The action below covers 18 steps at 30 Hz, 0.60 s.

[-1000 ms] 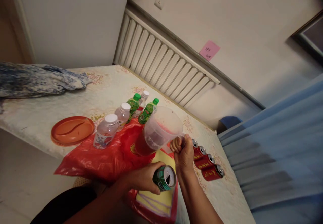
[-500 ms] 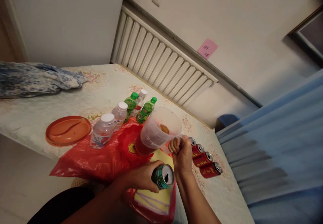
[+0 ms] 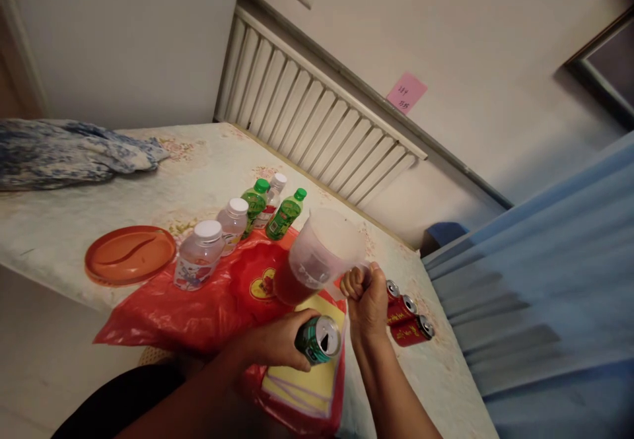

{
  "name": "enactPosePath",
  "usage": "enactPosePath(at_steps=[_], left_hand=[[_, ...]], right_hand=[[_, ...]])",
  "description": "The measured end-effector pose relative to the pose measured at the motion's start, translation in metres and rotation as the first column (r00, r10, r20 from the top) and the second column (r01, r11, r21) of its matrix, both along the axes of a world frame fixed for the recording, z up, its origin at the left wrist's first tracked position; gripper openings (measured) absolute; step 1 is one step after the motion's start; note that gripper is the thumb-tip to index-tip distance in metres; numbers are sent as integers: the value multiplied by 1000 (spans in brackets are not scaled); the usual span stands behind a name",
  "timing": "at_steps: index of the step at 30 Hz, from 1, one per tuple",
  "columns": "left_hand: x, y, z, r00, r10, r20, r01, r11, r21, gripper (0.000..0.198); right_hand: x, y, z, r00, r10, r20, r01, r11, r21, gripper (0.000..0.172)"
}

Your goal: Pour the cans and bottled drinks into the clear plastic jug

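Observation:
My left hand [image 3: 282,342] is wrapped around a green drink can [image 3: 317,340] with its tab opening showing. My right hand [image 3: 367,294] grips the handle of a translucent plastic pitcher [image 3: 317,257], which leans over the red plastic bag. The lower part of the pitcher looks dark red; I cannot tell how much of that is liquid. Under the can lies a yellow sheet with purple lines [image 3: 302,386]. Beside the pitcher sits a red scalloped dish [image 3: 247,274] with a yellow emblem. Opened red cans [image 3: 411,331] stand right of my right hand.
The red bag [image 3: 173,313] covers the table's front. Clear jars with white lids [image 3: 198,257] and green-capped bottles [image 3: 286,214] stand on or beside it. An orange lid [image 3: 129,255] lies left, near a patterned cloth [image 3: 74,155]. A radiator [image 3: 317,109] and blue curtain [image 3: 545,280] border the table.
My right hand has shifted the pitcher slightly right, uncovering more of the red dish and hiding more of the red cans. The green can stays nearly in place in my left hand.

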<state>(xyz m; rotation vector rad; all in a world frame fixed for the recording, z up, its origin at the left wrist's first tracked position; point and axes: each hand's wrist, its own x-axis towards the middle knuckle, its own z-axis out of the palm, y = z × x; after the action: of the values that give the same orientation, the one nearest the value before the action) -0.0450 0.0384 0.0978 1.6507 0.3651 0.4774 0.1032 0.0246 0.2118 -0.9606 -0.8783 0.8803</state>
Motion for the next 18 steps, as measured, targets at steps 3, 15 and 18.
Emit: enactPosePath(at_steps=[3,15,18], left_hand=[[-3,2,0,1000,6,11,-5,1000,-17,86],[-13,16,12,992,44,122,-40,999,-37,74],[-15,23,14,982,114,151,-105,992,-70,74]], right_hand=[[12,-5,11,999,-15,28,15,1000,-15,46],[58,-19,66,947,-165,277,199,975,-99,48],[69,-26,68,924,-124,363,191,969,-155,50]])
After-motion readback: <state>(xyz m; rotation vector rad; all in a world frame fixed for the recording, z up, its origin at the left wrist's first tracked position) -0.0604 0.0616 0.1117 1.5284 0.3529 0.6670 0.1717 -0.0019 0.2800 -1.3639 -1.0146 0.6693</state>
